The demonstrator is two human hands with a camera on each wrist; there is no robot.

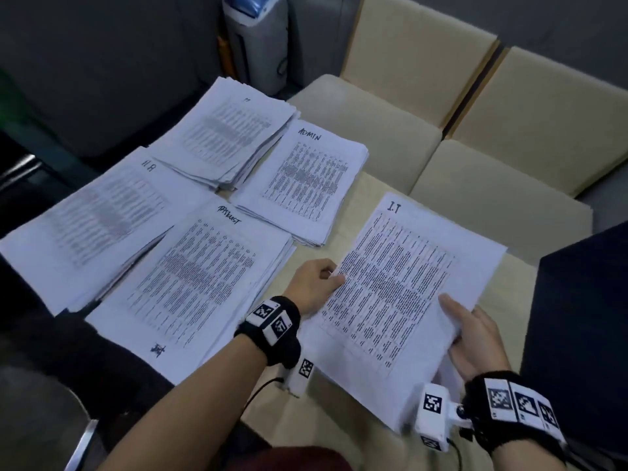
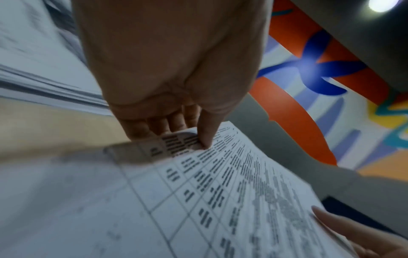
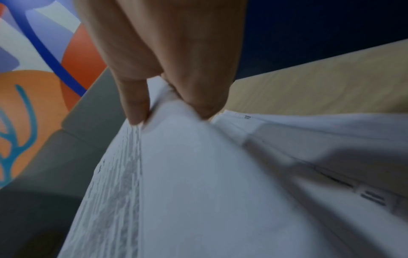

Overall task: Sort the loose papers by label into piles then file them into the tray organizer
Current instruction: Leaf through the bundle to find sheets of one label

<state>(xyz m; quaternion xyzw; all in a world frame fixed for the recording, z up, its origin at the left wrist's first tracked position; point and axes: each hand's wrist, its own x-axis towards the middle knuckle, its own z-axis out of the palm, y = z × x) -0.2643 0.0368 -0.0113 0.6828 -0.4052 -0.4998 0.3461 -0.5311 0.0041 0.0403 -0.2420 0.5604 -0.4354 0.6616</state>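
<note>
A printed sheet labelled "I.T" [image 1: 401,287] is lifted at the right of the table, above more paper lying under it. My left hand [image 1: 316,283] pinches its left edge, thumb on top and fingers beneath, as the left wrist view shows [image 2: 198,139]. My right hand [image 1: 475,334] grips its right edge, thumb on top [image 3: 137,111]. Sorted piles lie to the left: "ADMIN" [image 1: 306,185], a pile with a scrawled label [image 1: 190,277], "HR" [image 1: 98,212], and a thick far pile [image 1: 227,134]. The tray organizer is not in view.
The pale wooden table [image 1: 370,195] shows bare between the piles. Cream cushioned seats [image 1: 475,130] stand beyond its far edge. A dark flat object [image 1: 584,334] sits at the right edge. A white and blue appliance [image 1: 255,39] stands behind the piles.
</note>
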